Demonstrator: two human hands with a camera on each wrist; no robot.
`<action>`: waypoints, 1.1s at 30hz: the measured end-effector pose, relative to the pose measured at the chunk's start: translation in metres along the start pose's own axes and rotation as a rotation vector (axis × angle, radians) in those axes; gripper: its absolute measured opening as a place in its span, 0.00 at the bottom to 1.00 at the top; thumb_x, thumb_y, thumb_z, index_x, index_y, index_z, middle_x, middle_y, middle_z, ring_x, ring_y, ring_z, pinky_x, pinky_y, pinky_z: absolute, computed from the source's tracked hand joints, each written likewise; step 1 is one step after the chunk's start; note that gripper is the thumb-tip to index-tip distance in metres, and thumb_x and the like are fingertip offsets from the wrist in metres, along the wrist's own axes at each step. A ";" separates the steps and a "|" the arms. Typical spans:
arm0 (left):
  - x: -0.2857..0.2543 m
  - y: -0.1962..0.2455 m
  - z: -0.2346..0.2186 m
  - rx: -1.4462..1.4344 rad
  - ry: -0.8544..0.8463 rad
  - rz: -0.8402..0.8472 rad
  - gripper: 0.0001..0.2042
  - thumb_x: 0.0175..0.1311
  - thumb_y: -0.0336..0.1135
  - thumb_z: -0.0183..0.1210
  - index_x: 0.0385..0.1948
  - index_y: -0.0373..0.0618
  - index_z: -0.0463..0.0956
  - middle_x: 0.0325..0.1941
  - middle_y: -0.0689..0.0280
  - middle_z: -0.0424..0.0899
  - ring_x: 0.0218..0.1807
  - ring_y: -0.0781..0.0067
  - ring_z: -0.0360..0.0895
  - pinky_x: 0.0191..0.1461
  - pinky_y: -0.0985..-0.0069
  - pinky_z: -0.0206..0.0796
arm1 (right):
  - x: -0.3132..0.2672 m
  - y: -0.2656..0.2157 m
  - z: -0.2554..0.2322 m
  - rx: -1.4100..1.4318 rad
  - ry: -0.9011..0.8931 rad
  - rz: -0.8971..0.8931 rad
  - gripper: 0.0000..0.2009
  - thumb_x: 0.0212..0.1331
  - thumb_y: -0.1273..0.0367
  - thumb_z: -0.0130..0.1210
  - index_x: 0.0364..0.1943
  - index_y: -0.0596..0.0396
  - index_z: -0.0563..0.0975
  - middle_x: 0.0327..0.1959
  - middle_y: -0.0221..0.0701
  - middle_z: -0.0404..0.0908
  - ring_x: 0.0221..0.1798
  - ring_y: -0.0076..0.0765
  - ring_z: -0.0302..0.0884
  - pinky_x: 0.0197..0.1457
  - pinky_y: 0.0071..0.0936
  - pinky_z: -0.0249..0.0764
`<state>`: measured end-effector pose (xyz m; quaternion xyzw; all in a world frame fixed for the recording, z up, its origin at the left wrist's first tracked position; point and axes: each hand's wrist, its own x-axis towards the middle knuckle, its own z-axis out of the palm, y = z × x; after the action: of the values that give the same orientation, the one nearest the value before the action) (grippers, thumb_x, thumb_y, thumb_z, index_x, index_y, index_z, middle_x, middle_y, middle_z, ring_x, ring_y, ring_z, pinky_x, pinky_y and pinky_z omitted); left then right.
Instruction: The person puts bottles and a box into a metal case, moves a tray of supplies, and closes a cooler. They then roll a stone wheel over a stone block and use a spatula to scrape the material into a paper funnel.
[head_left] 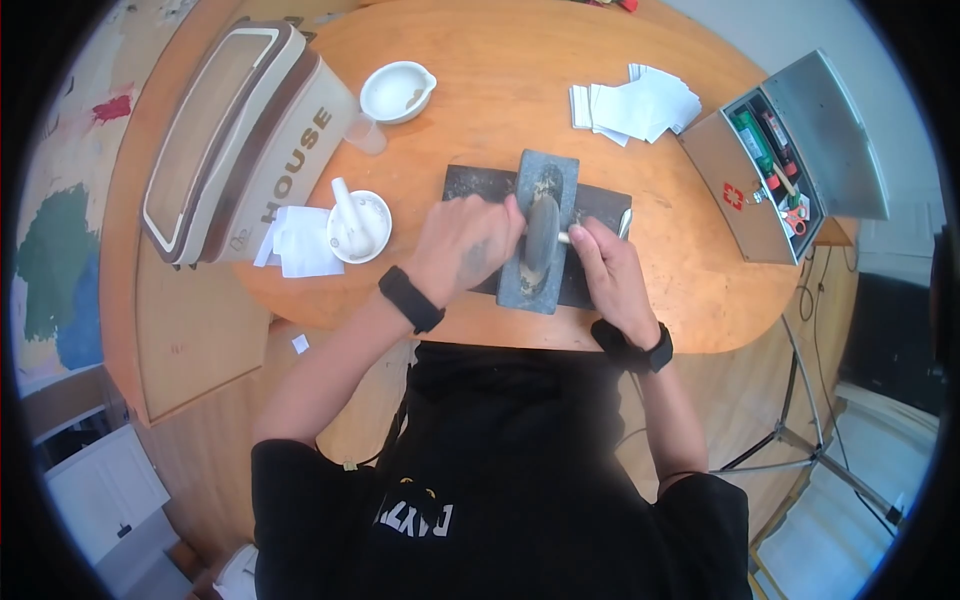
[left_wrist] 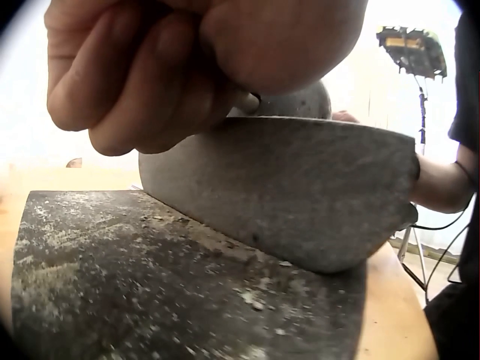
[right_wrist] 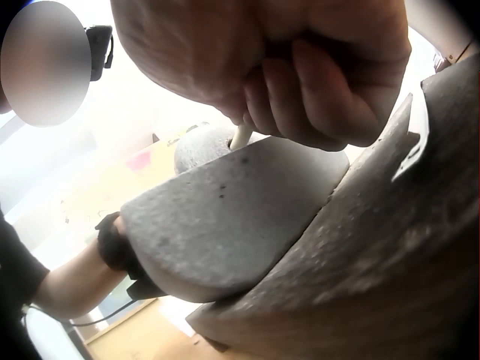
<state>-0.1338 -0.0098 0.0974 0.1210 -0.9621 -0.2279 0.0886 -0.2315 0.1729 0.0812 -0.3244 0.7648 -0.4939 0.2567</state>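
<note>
A grey stone grinding trough [head_left: 515, 288], boat-shaped, stands on a dark board [head_left: 475, 183]. Inside it sits a stone grinding wheel [head_left: 542, 240], upright, with a pale wooden axle [right_wrist: 241, 136] through its middle. My left hand [head_left: 468, 245] grips the axle on the wheel's left side, and my right hand [head_left: 612, 275] grips it on the right. Curled fingers [left_wrist: 135, 97] hide most of the left axle end in the left wrist view. Tan crumbs show in the trough around the wheel. Pale flakes and dust are scattered on the board.
To the left stand a white mortar with a pestle [head_left: 350, 225], folded white paper [head_left: 300, 245], a clear cup [head_left: 366, 135], a white bowl [head_left: 398, 92] and a large case marked HOUSE [head_left: 290, 150]. Paper sheets [head_left: 640, 105] and an open toolbox [head_left: 745, 180] are at the right.
</note>
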 end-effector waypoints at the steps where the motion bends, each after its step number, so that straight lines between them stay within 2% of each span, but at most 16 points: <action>1: 0.006 -0.001 0.001 -0.022 0.028 0.001 0.25 0.70 0.36 0.47 0.07 0.38 0.70 0.12 0.47 0.73 0.16 0.42 0.73 0.21 0.54 0.64 | 0.007 0.002 0.000 -0.026 0.025 -0.026 0.16 0.73 0.61 0.47 0.30 0.60 0.70 0.20 0.42 0.65 0.23 0.40 0.59 0.30 0.32 0.65; 5: 0.026 -0.007 0.006 0.004 0.108 0.022 0.25 0.70 0.37 0.48 0.07 0.38 0.71 0.13 0.46 0.72 0.16 0.42 0.72 0.21 0.53 0.64 | 0.026 0.003 -0.006 -0.077 0.042 -0.036 0.16 0.73 0.61 0.47 0.30 0.60 0.70 0.20 0.44 0.65 0.23 0.44 0.58 0.30 0.34 0.65; 12: -0.002 -0.004 0.002 -0.012 0.006 -0.014 0.25 0.70 0.36 0.47 0.08 0.38 0.71 0.13 0.47 0.73 0.16 0.42 0.72 0.21 0.53 0.64 | 0.001 -0.010 -0.002 -0.103 -0.002 -0.060 0.16 0.72 0.61 0.49 0.31 0.59 0.71 0.22 0.47 0.68 0.26 0.58 0.66 0.30 0.38 0.67; 18: -0.001 0.003 -0.004 0.009 -0.032 0.002 0.25 0.71 0.37 0.46 0.08 0.38 0.71 0.13 0.48 0.73 0.16 0.43 0.73 0.22 0.54 0.64 | 0.002 -0.006 -0.005 -0.109 -0.035 -0.028 0.15 0.71 0.61 0.49 0.33 0.60 0.72 0.23 0.48 0.69 0.27 0.59 0.67 0.30 0.39 0.67; 20: 0.017 -0.004 0.004 -0.001 0.066 0.034 0.25 0.71 0.37 0.47 0.08 0.39 0.72 0.13 0.47 0.73 0.17 0.43 0.73 0.22 0.54 0.64 | 0.018 -0.001 -0.009 -0.149 -0.001 -0.075 0.15 0.72 0.61 0.48 0.33 0.59 0.73 0.23 0.48 0.70 0.25 0.57 0.68 0.30 0.38 0.67; 25: 0.030 -0.011 0.006 0.048 0.104 0.063 0.25 0.71 0.37 0.47 0.09 0.39 0.72 0.14 0.47 0.74 0.17 0.42 0.73 0.22 0.54 0.64 | 0.030 -0.003 -0.014 -0.162 -0.037 -0.041 0.15 0.72 0.61 0.48 0.32 0.59 0.73 0.22 0.48 0.70 0.25 0.58 0.68 0.29 0.38 0.67; 27: 0.017 -0.009 0.006 0.020 0.014 0.027 0.25 0.71 0.37 0.46 0.09 0.39 0.72 0.14 0.47 0.73 0.17 0.42 0.73 0.23 0.54 0.64 | 0.019 -0.002 -0.011 -0.130 -0.039 -0.062 0.16 0.72 0.60 0.48 0.32 0.59 0.72 0.22 0.49 0.70 0.26 0.59 0.68 0.29 0.40 0.66; 33: -0.002 0.002 -0.001 0.013 -0.058 -0.023 0.24 0.71 0.36 0.46 0.09 0.38 0.72 0.13 0.48 0.73 0.17 0.42 0.73 0.23 0.53 0.64 | 0.000 0.000 -0.006 -0.117 -0.059 -0.049 0.16 0.72 0.60 0.48 0.31 0.59 0.72 0.23 0.49 0.70 0.26 0.60 0.68 0.30 0.41 0.67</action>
<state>-0.1323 -0.0081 0.0989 0.1260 -0.9642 -0.2263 0.0574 -0.2356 0.1768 0.0839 -0.3720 0.7763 -0.4446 0.2477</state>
